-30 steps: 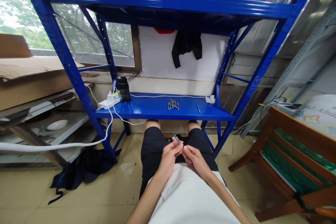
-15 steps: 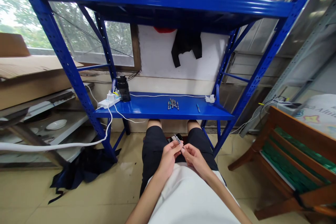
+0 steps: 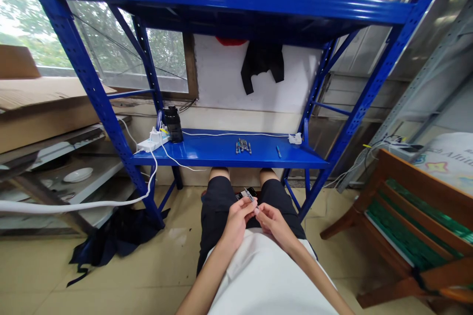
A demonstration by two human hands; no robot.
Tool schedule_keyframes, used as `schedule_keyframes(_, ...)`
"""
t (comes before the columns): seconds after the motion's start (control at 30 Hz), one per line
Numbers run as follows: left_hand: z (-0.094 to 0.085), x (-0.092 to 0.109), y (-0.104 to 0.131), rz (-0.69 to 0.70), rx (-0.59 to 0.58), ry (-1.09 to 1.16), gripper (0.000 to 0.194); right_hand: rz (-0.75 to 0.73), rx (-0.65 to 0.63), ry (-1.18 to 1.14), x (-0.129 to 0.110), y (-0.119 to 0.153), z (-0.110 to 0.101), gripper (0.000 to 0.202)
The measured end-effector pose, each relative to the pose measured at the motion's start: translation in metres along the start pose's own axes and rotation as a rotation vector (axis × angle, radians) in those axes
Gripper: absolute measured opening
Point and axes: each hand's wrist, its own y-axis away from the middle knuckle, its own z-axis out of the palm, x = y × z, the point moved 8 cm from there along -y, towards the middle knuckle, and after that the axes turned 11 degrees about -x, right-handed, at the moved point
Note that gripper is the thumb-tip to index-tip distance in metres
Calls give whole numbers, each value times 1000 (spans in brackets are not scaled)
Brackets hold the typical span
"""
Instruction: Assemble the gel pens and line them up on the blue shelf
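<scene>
Left hand [image 3: 236, 217], angled inward above dark shorts [image 3: 216, 206], pinches a slim grey pen-like rod [image 3: 249, 194]. Right hand [image 3: 273, 220], fingers curled, meets its near end; hold unclear.

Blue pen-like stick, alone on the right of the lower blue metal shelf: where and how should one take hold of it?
Probably pinch it at mid-length, coming from above and the near side. The blue pen-like stick lies on the lower blue metal shelf, its length running mostly front to back, so closing across it from left and right should suit. The cluster of slim sticks lies apart.
</scene>
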Motion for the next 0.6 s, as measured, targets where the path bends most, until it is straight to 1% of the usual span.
schedule_keyframes(0.23, -3, 0, -1, 12, 8, 10, 42, 0, 3, 32, -3, 1, 1, 52)
schedule_keyframes(0.6, -9, 2, 2, 19, 27, 21, 43, 9, -16, -5, -5, 2, 5, 51)
